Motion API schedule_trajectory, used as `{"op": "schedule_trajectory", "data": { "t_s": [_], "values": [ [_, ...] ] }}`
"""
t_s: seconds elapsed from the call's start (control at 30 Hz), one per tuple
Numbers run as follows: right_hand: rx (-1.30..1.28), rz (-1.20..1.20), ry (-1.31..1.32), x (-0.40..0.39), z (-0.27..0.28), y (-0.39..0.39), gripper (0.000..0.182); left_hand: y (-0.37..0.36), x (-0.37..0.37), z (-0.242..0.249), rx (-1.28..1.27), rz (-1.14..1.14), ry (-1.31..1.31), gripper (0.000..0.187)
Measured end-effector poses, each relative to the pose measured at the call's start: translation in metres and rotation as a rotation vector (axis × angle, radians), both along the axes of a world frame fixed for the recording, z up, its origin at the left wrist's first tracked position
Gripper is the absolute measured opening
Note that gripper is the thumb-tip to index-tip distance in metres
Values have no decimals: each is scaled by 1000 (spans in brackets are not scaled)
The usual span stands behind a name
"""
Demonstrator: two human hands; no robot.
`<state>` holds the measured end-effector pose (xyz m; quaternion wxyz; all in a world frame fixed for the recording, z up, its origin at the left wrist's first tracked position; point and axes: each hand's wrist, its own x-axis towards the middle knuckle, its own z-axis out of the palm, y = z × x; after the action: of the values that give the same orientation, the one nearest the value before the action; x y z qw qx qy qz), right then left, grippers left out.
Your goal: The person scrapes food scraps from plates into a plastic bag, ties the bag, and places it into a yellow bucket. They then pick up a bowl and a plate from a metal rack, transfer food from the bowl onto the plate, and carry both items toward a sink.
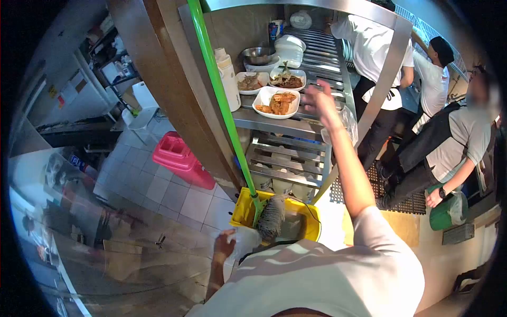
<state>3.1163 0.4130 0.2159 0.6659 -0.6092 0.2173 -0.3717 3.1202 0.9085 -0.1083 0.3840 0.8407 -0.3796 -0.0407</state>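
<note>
My right hand [319, 100] reaches over the slatted metal shelf with its fingers apart, just right of a white dish of orange-brown food [278, 102]. Behind that dish stand two more, one with dark food [287, 79] and one with pale food [251, 82]. Low on the left, my left hand [225, 244] has its fingers curled at a translucent whitish item [245, 241], perhaps a bag or container. A clear plastic bag [346, 124] hangs at the shelf edge beside my right forearm.
A green pole [222, 100] rises from a yellow mop bucket [239, 211] holding a grey mop [272, 217]. A pink bin [179, 158] stands on the tiles. Several people are to the right, one [454, 137] near a green bin [441, 216]. A metal post [384, 79] supports the shelf.
</note>
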Motion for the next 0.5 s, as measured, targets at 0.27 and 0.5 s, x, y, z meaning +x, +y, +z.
{"op": "schedule_trajectory", "data": {
  "t_s": [0.27, 0.5],
  "values": [
    [269, 113, 451, 98, -61, -137, 43, 30, 16, 38, 4, 202, -137, 51],
    [150, 232, 522, 94, -43, -134, 40, 63, -22, 18, 168, 256, 71, 65]
  ]
}}
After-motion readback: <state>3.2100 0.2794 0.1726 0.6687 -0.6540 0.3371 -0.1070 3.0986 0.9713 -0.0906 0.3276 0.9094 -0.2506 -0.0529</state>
